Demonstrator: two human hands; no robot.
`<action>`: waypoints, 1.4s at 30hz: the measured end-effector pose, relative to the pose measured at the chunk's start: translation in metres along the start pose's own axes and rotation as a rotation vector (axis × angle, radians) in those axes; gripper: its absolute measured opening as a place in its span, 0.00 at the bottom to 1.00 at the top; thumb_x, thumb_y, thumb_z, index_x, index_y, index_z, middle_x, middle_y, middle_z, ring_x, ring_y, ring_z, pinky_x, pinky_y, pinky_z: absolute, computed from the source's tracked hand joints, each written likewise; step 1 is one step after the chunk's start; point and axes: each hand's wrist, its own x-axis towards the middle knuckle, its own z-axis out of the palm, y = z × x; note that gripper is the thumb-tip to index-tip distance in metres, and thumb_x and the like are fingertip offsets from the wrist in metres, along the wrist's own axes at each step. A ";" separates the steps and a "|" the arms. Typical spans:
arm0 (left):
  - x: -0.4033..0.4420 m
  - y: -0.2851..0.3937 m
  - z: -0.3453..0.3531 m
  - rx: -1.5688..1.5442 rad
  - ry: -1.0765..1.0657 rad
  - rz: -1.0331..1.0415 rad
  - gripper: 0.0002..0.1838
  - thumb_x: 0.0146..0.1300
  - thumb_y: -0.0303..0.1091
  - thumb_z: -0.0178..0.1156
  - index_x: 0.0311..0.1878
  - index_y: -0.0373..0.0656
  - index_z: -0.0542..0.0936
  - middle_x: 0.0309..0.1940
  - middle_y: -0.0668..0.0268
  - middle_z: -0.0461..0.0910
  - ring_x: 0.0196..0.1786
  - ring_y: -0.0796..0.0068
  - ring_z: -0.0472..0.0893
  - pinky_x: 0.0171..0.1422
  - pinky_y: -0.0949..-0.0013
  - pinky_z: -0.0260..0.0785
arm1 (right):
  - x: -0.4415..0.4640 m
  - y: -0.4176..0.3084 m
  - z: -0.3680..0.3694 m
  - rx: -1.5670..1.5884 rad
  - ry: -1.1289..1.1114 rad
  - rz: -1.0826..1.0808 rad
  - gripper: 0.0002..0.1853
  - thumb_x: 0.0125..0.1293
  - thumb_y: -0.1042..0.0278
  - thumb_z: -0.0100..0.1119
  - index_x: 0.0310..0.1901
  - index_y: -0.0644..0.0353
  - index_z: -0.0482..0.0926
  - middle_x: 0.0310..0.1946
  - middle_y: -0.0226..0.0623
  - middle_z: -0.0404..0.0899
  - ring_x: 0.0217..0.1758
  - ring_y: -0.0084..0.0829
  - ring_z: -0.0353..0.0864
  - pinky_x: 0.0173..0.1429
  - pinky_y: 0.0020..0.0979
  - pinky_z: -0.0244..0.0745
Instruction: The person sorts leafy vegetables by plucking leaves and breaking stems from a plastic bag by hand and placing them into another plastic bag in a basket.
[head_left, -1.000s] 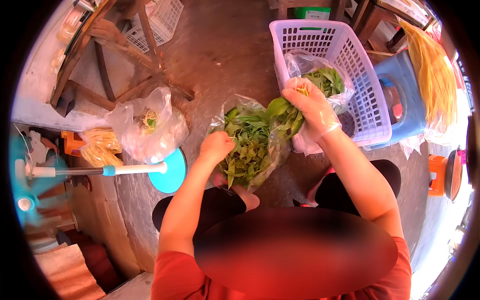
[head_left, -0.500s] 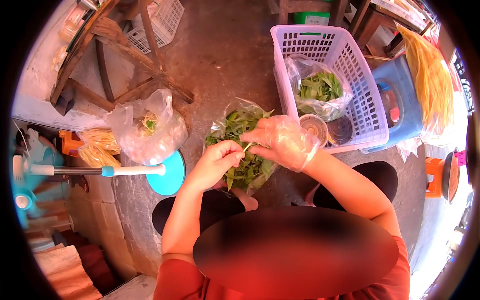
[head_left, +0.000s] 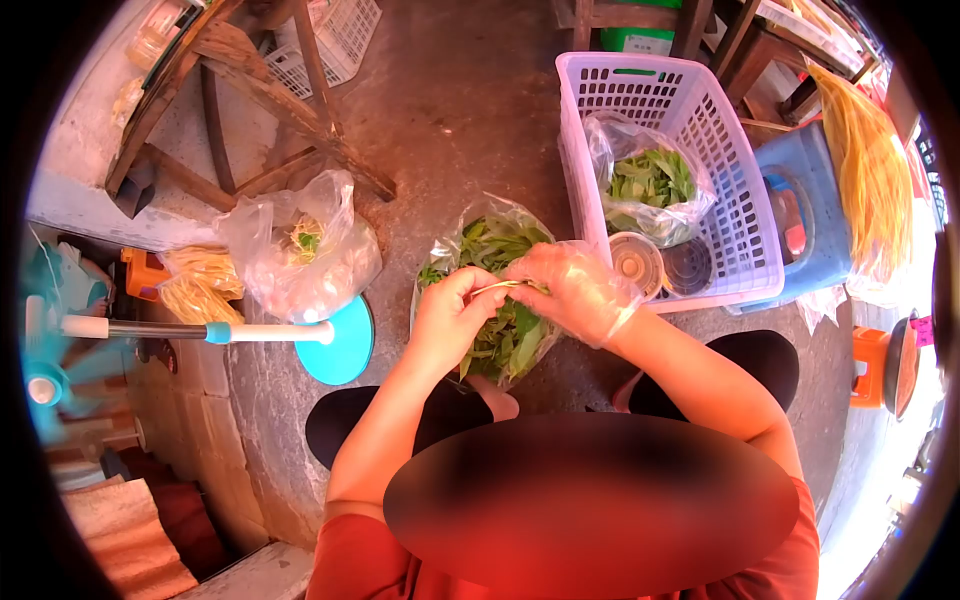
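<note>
Both hands meet over an open clear plastic bag (head_left: 545,352) of green leaves (head_left: 500,345) on the floor between my feet. My left hand (head_left: 452,318), bare, pinches one end of a thin pale stem (head_left: 512,284). The other end is in the closed fingers of my right hand (head_left: 580,288), which wears a clear plastic glove. The stem runs nearly level between the fingertips. My fingers and the glove cover part of the leaves.
Right of the leaves stands a white plastic basket (head_left: 752,235) with a second bag of leaves (head_left: 652,178) and round containers (head_left: 636,262). A translucent bag (head_left: 330,245) lies left, beside a fan's turquoise base (head_left: 340,345). Wooden legs (head_left: 270,95) rise behind.
My hands have drawn slightly closer, and the stem has turned from slanting to nearly level between them. The whole view has shifted a little to the right.
</note>
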 end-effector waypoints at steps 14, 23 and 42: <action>0.018 -0.022 -0.038 -0.575 0.324 0.025 0.06 0.68 0.35 0.52 0.41 0.43 0.72 0.31 0.61 0.78 0.34 0.70 0.78 0.44 0.67 0.72 | 0.002 0.037 -0.006 0.763 0.049 0.451 0.10 0.65 0.64 0.57 0.38 0.62 0.82 0.35 0.30 0.80 0.41 0.21 0.75 0.50 0.27 0.70; 0.032 0.001 0.018 -1.145 0.138 0.136 0.06 0.70 0.36 0.49 0.40 0.45 0.71 0.30 0.66 0.73 0.34 0.71 0.73 0.46 0.65 0.69 | -0.001 0.013 0.030 0.860 -0.153 0.528 0.13 0.65 0.61 0.57 0.40 0.62 0.82 0.31 0.29 0.80 0.38 0.18 0.73 0.46 0.27 0.71; 0.020 0.045 0.012 -1.319 0.219 0.082 0.08 0.71 0.36 0.47 0.34 0.47 0.68 0.21 0.75 0.60 0.23 0.81 0.58 0.29 0.76 0.52 | -0.004 0.014 0.028 1.310 -0.008 0.419 0.09 0.68 0.65 0.52 0.42 0.61 0.77 0.38 0.26 0.76 0.43 0.20 0.73 0.51 0.26 0.70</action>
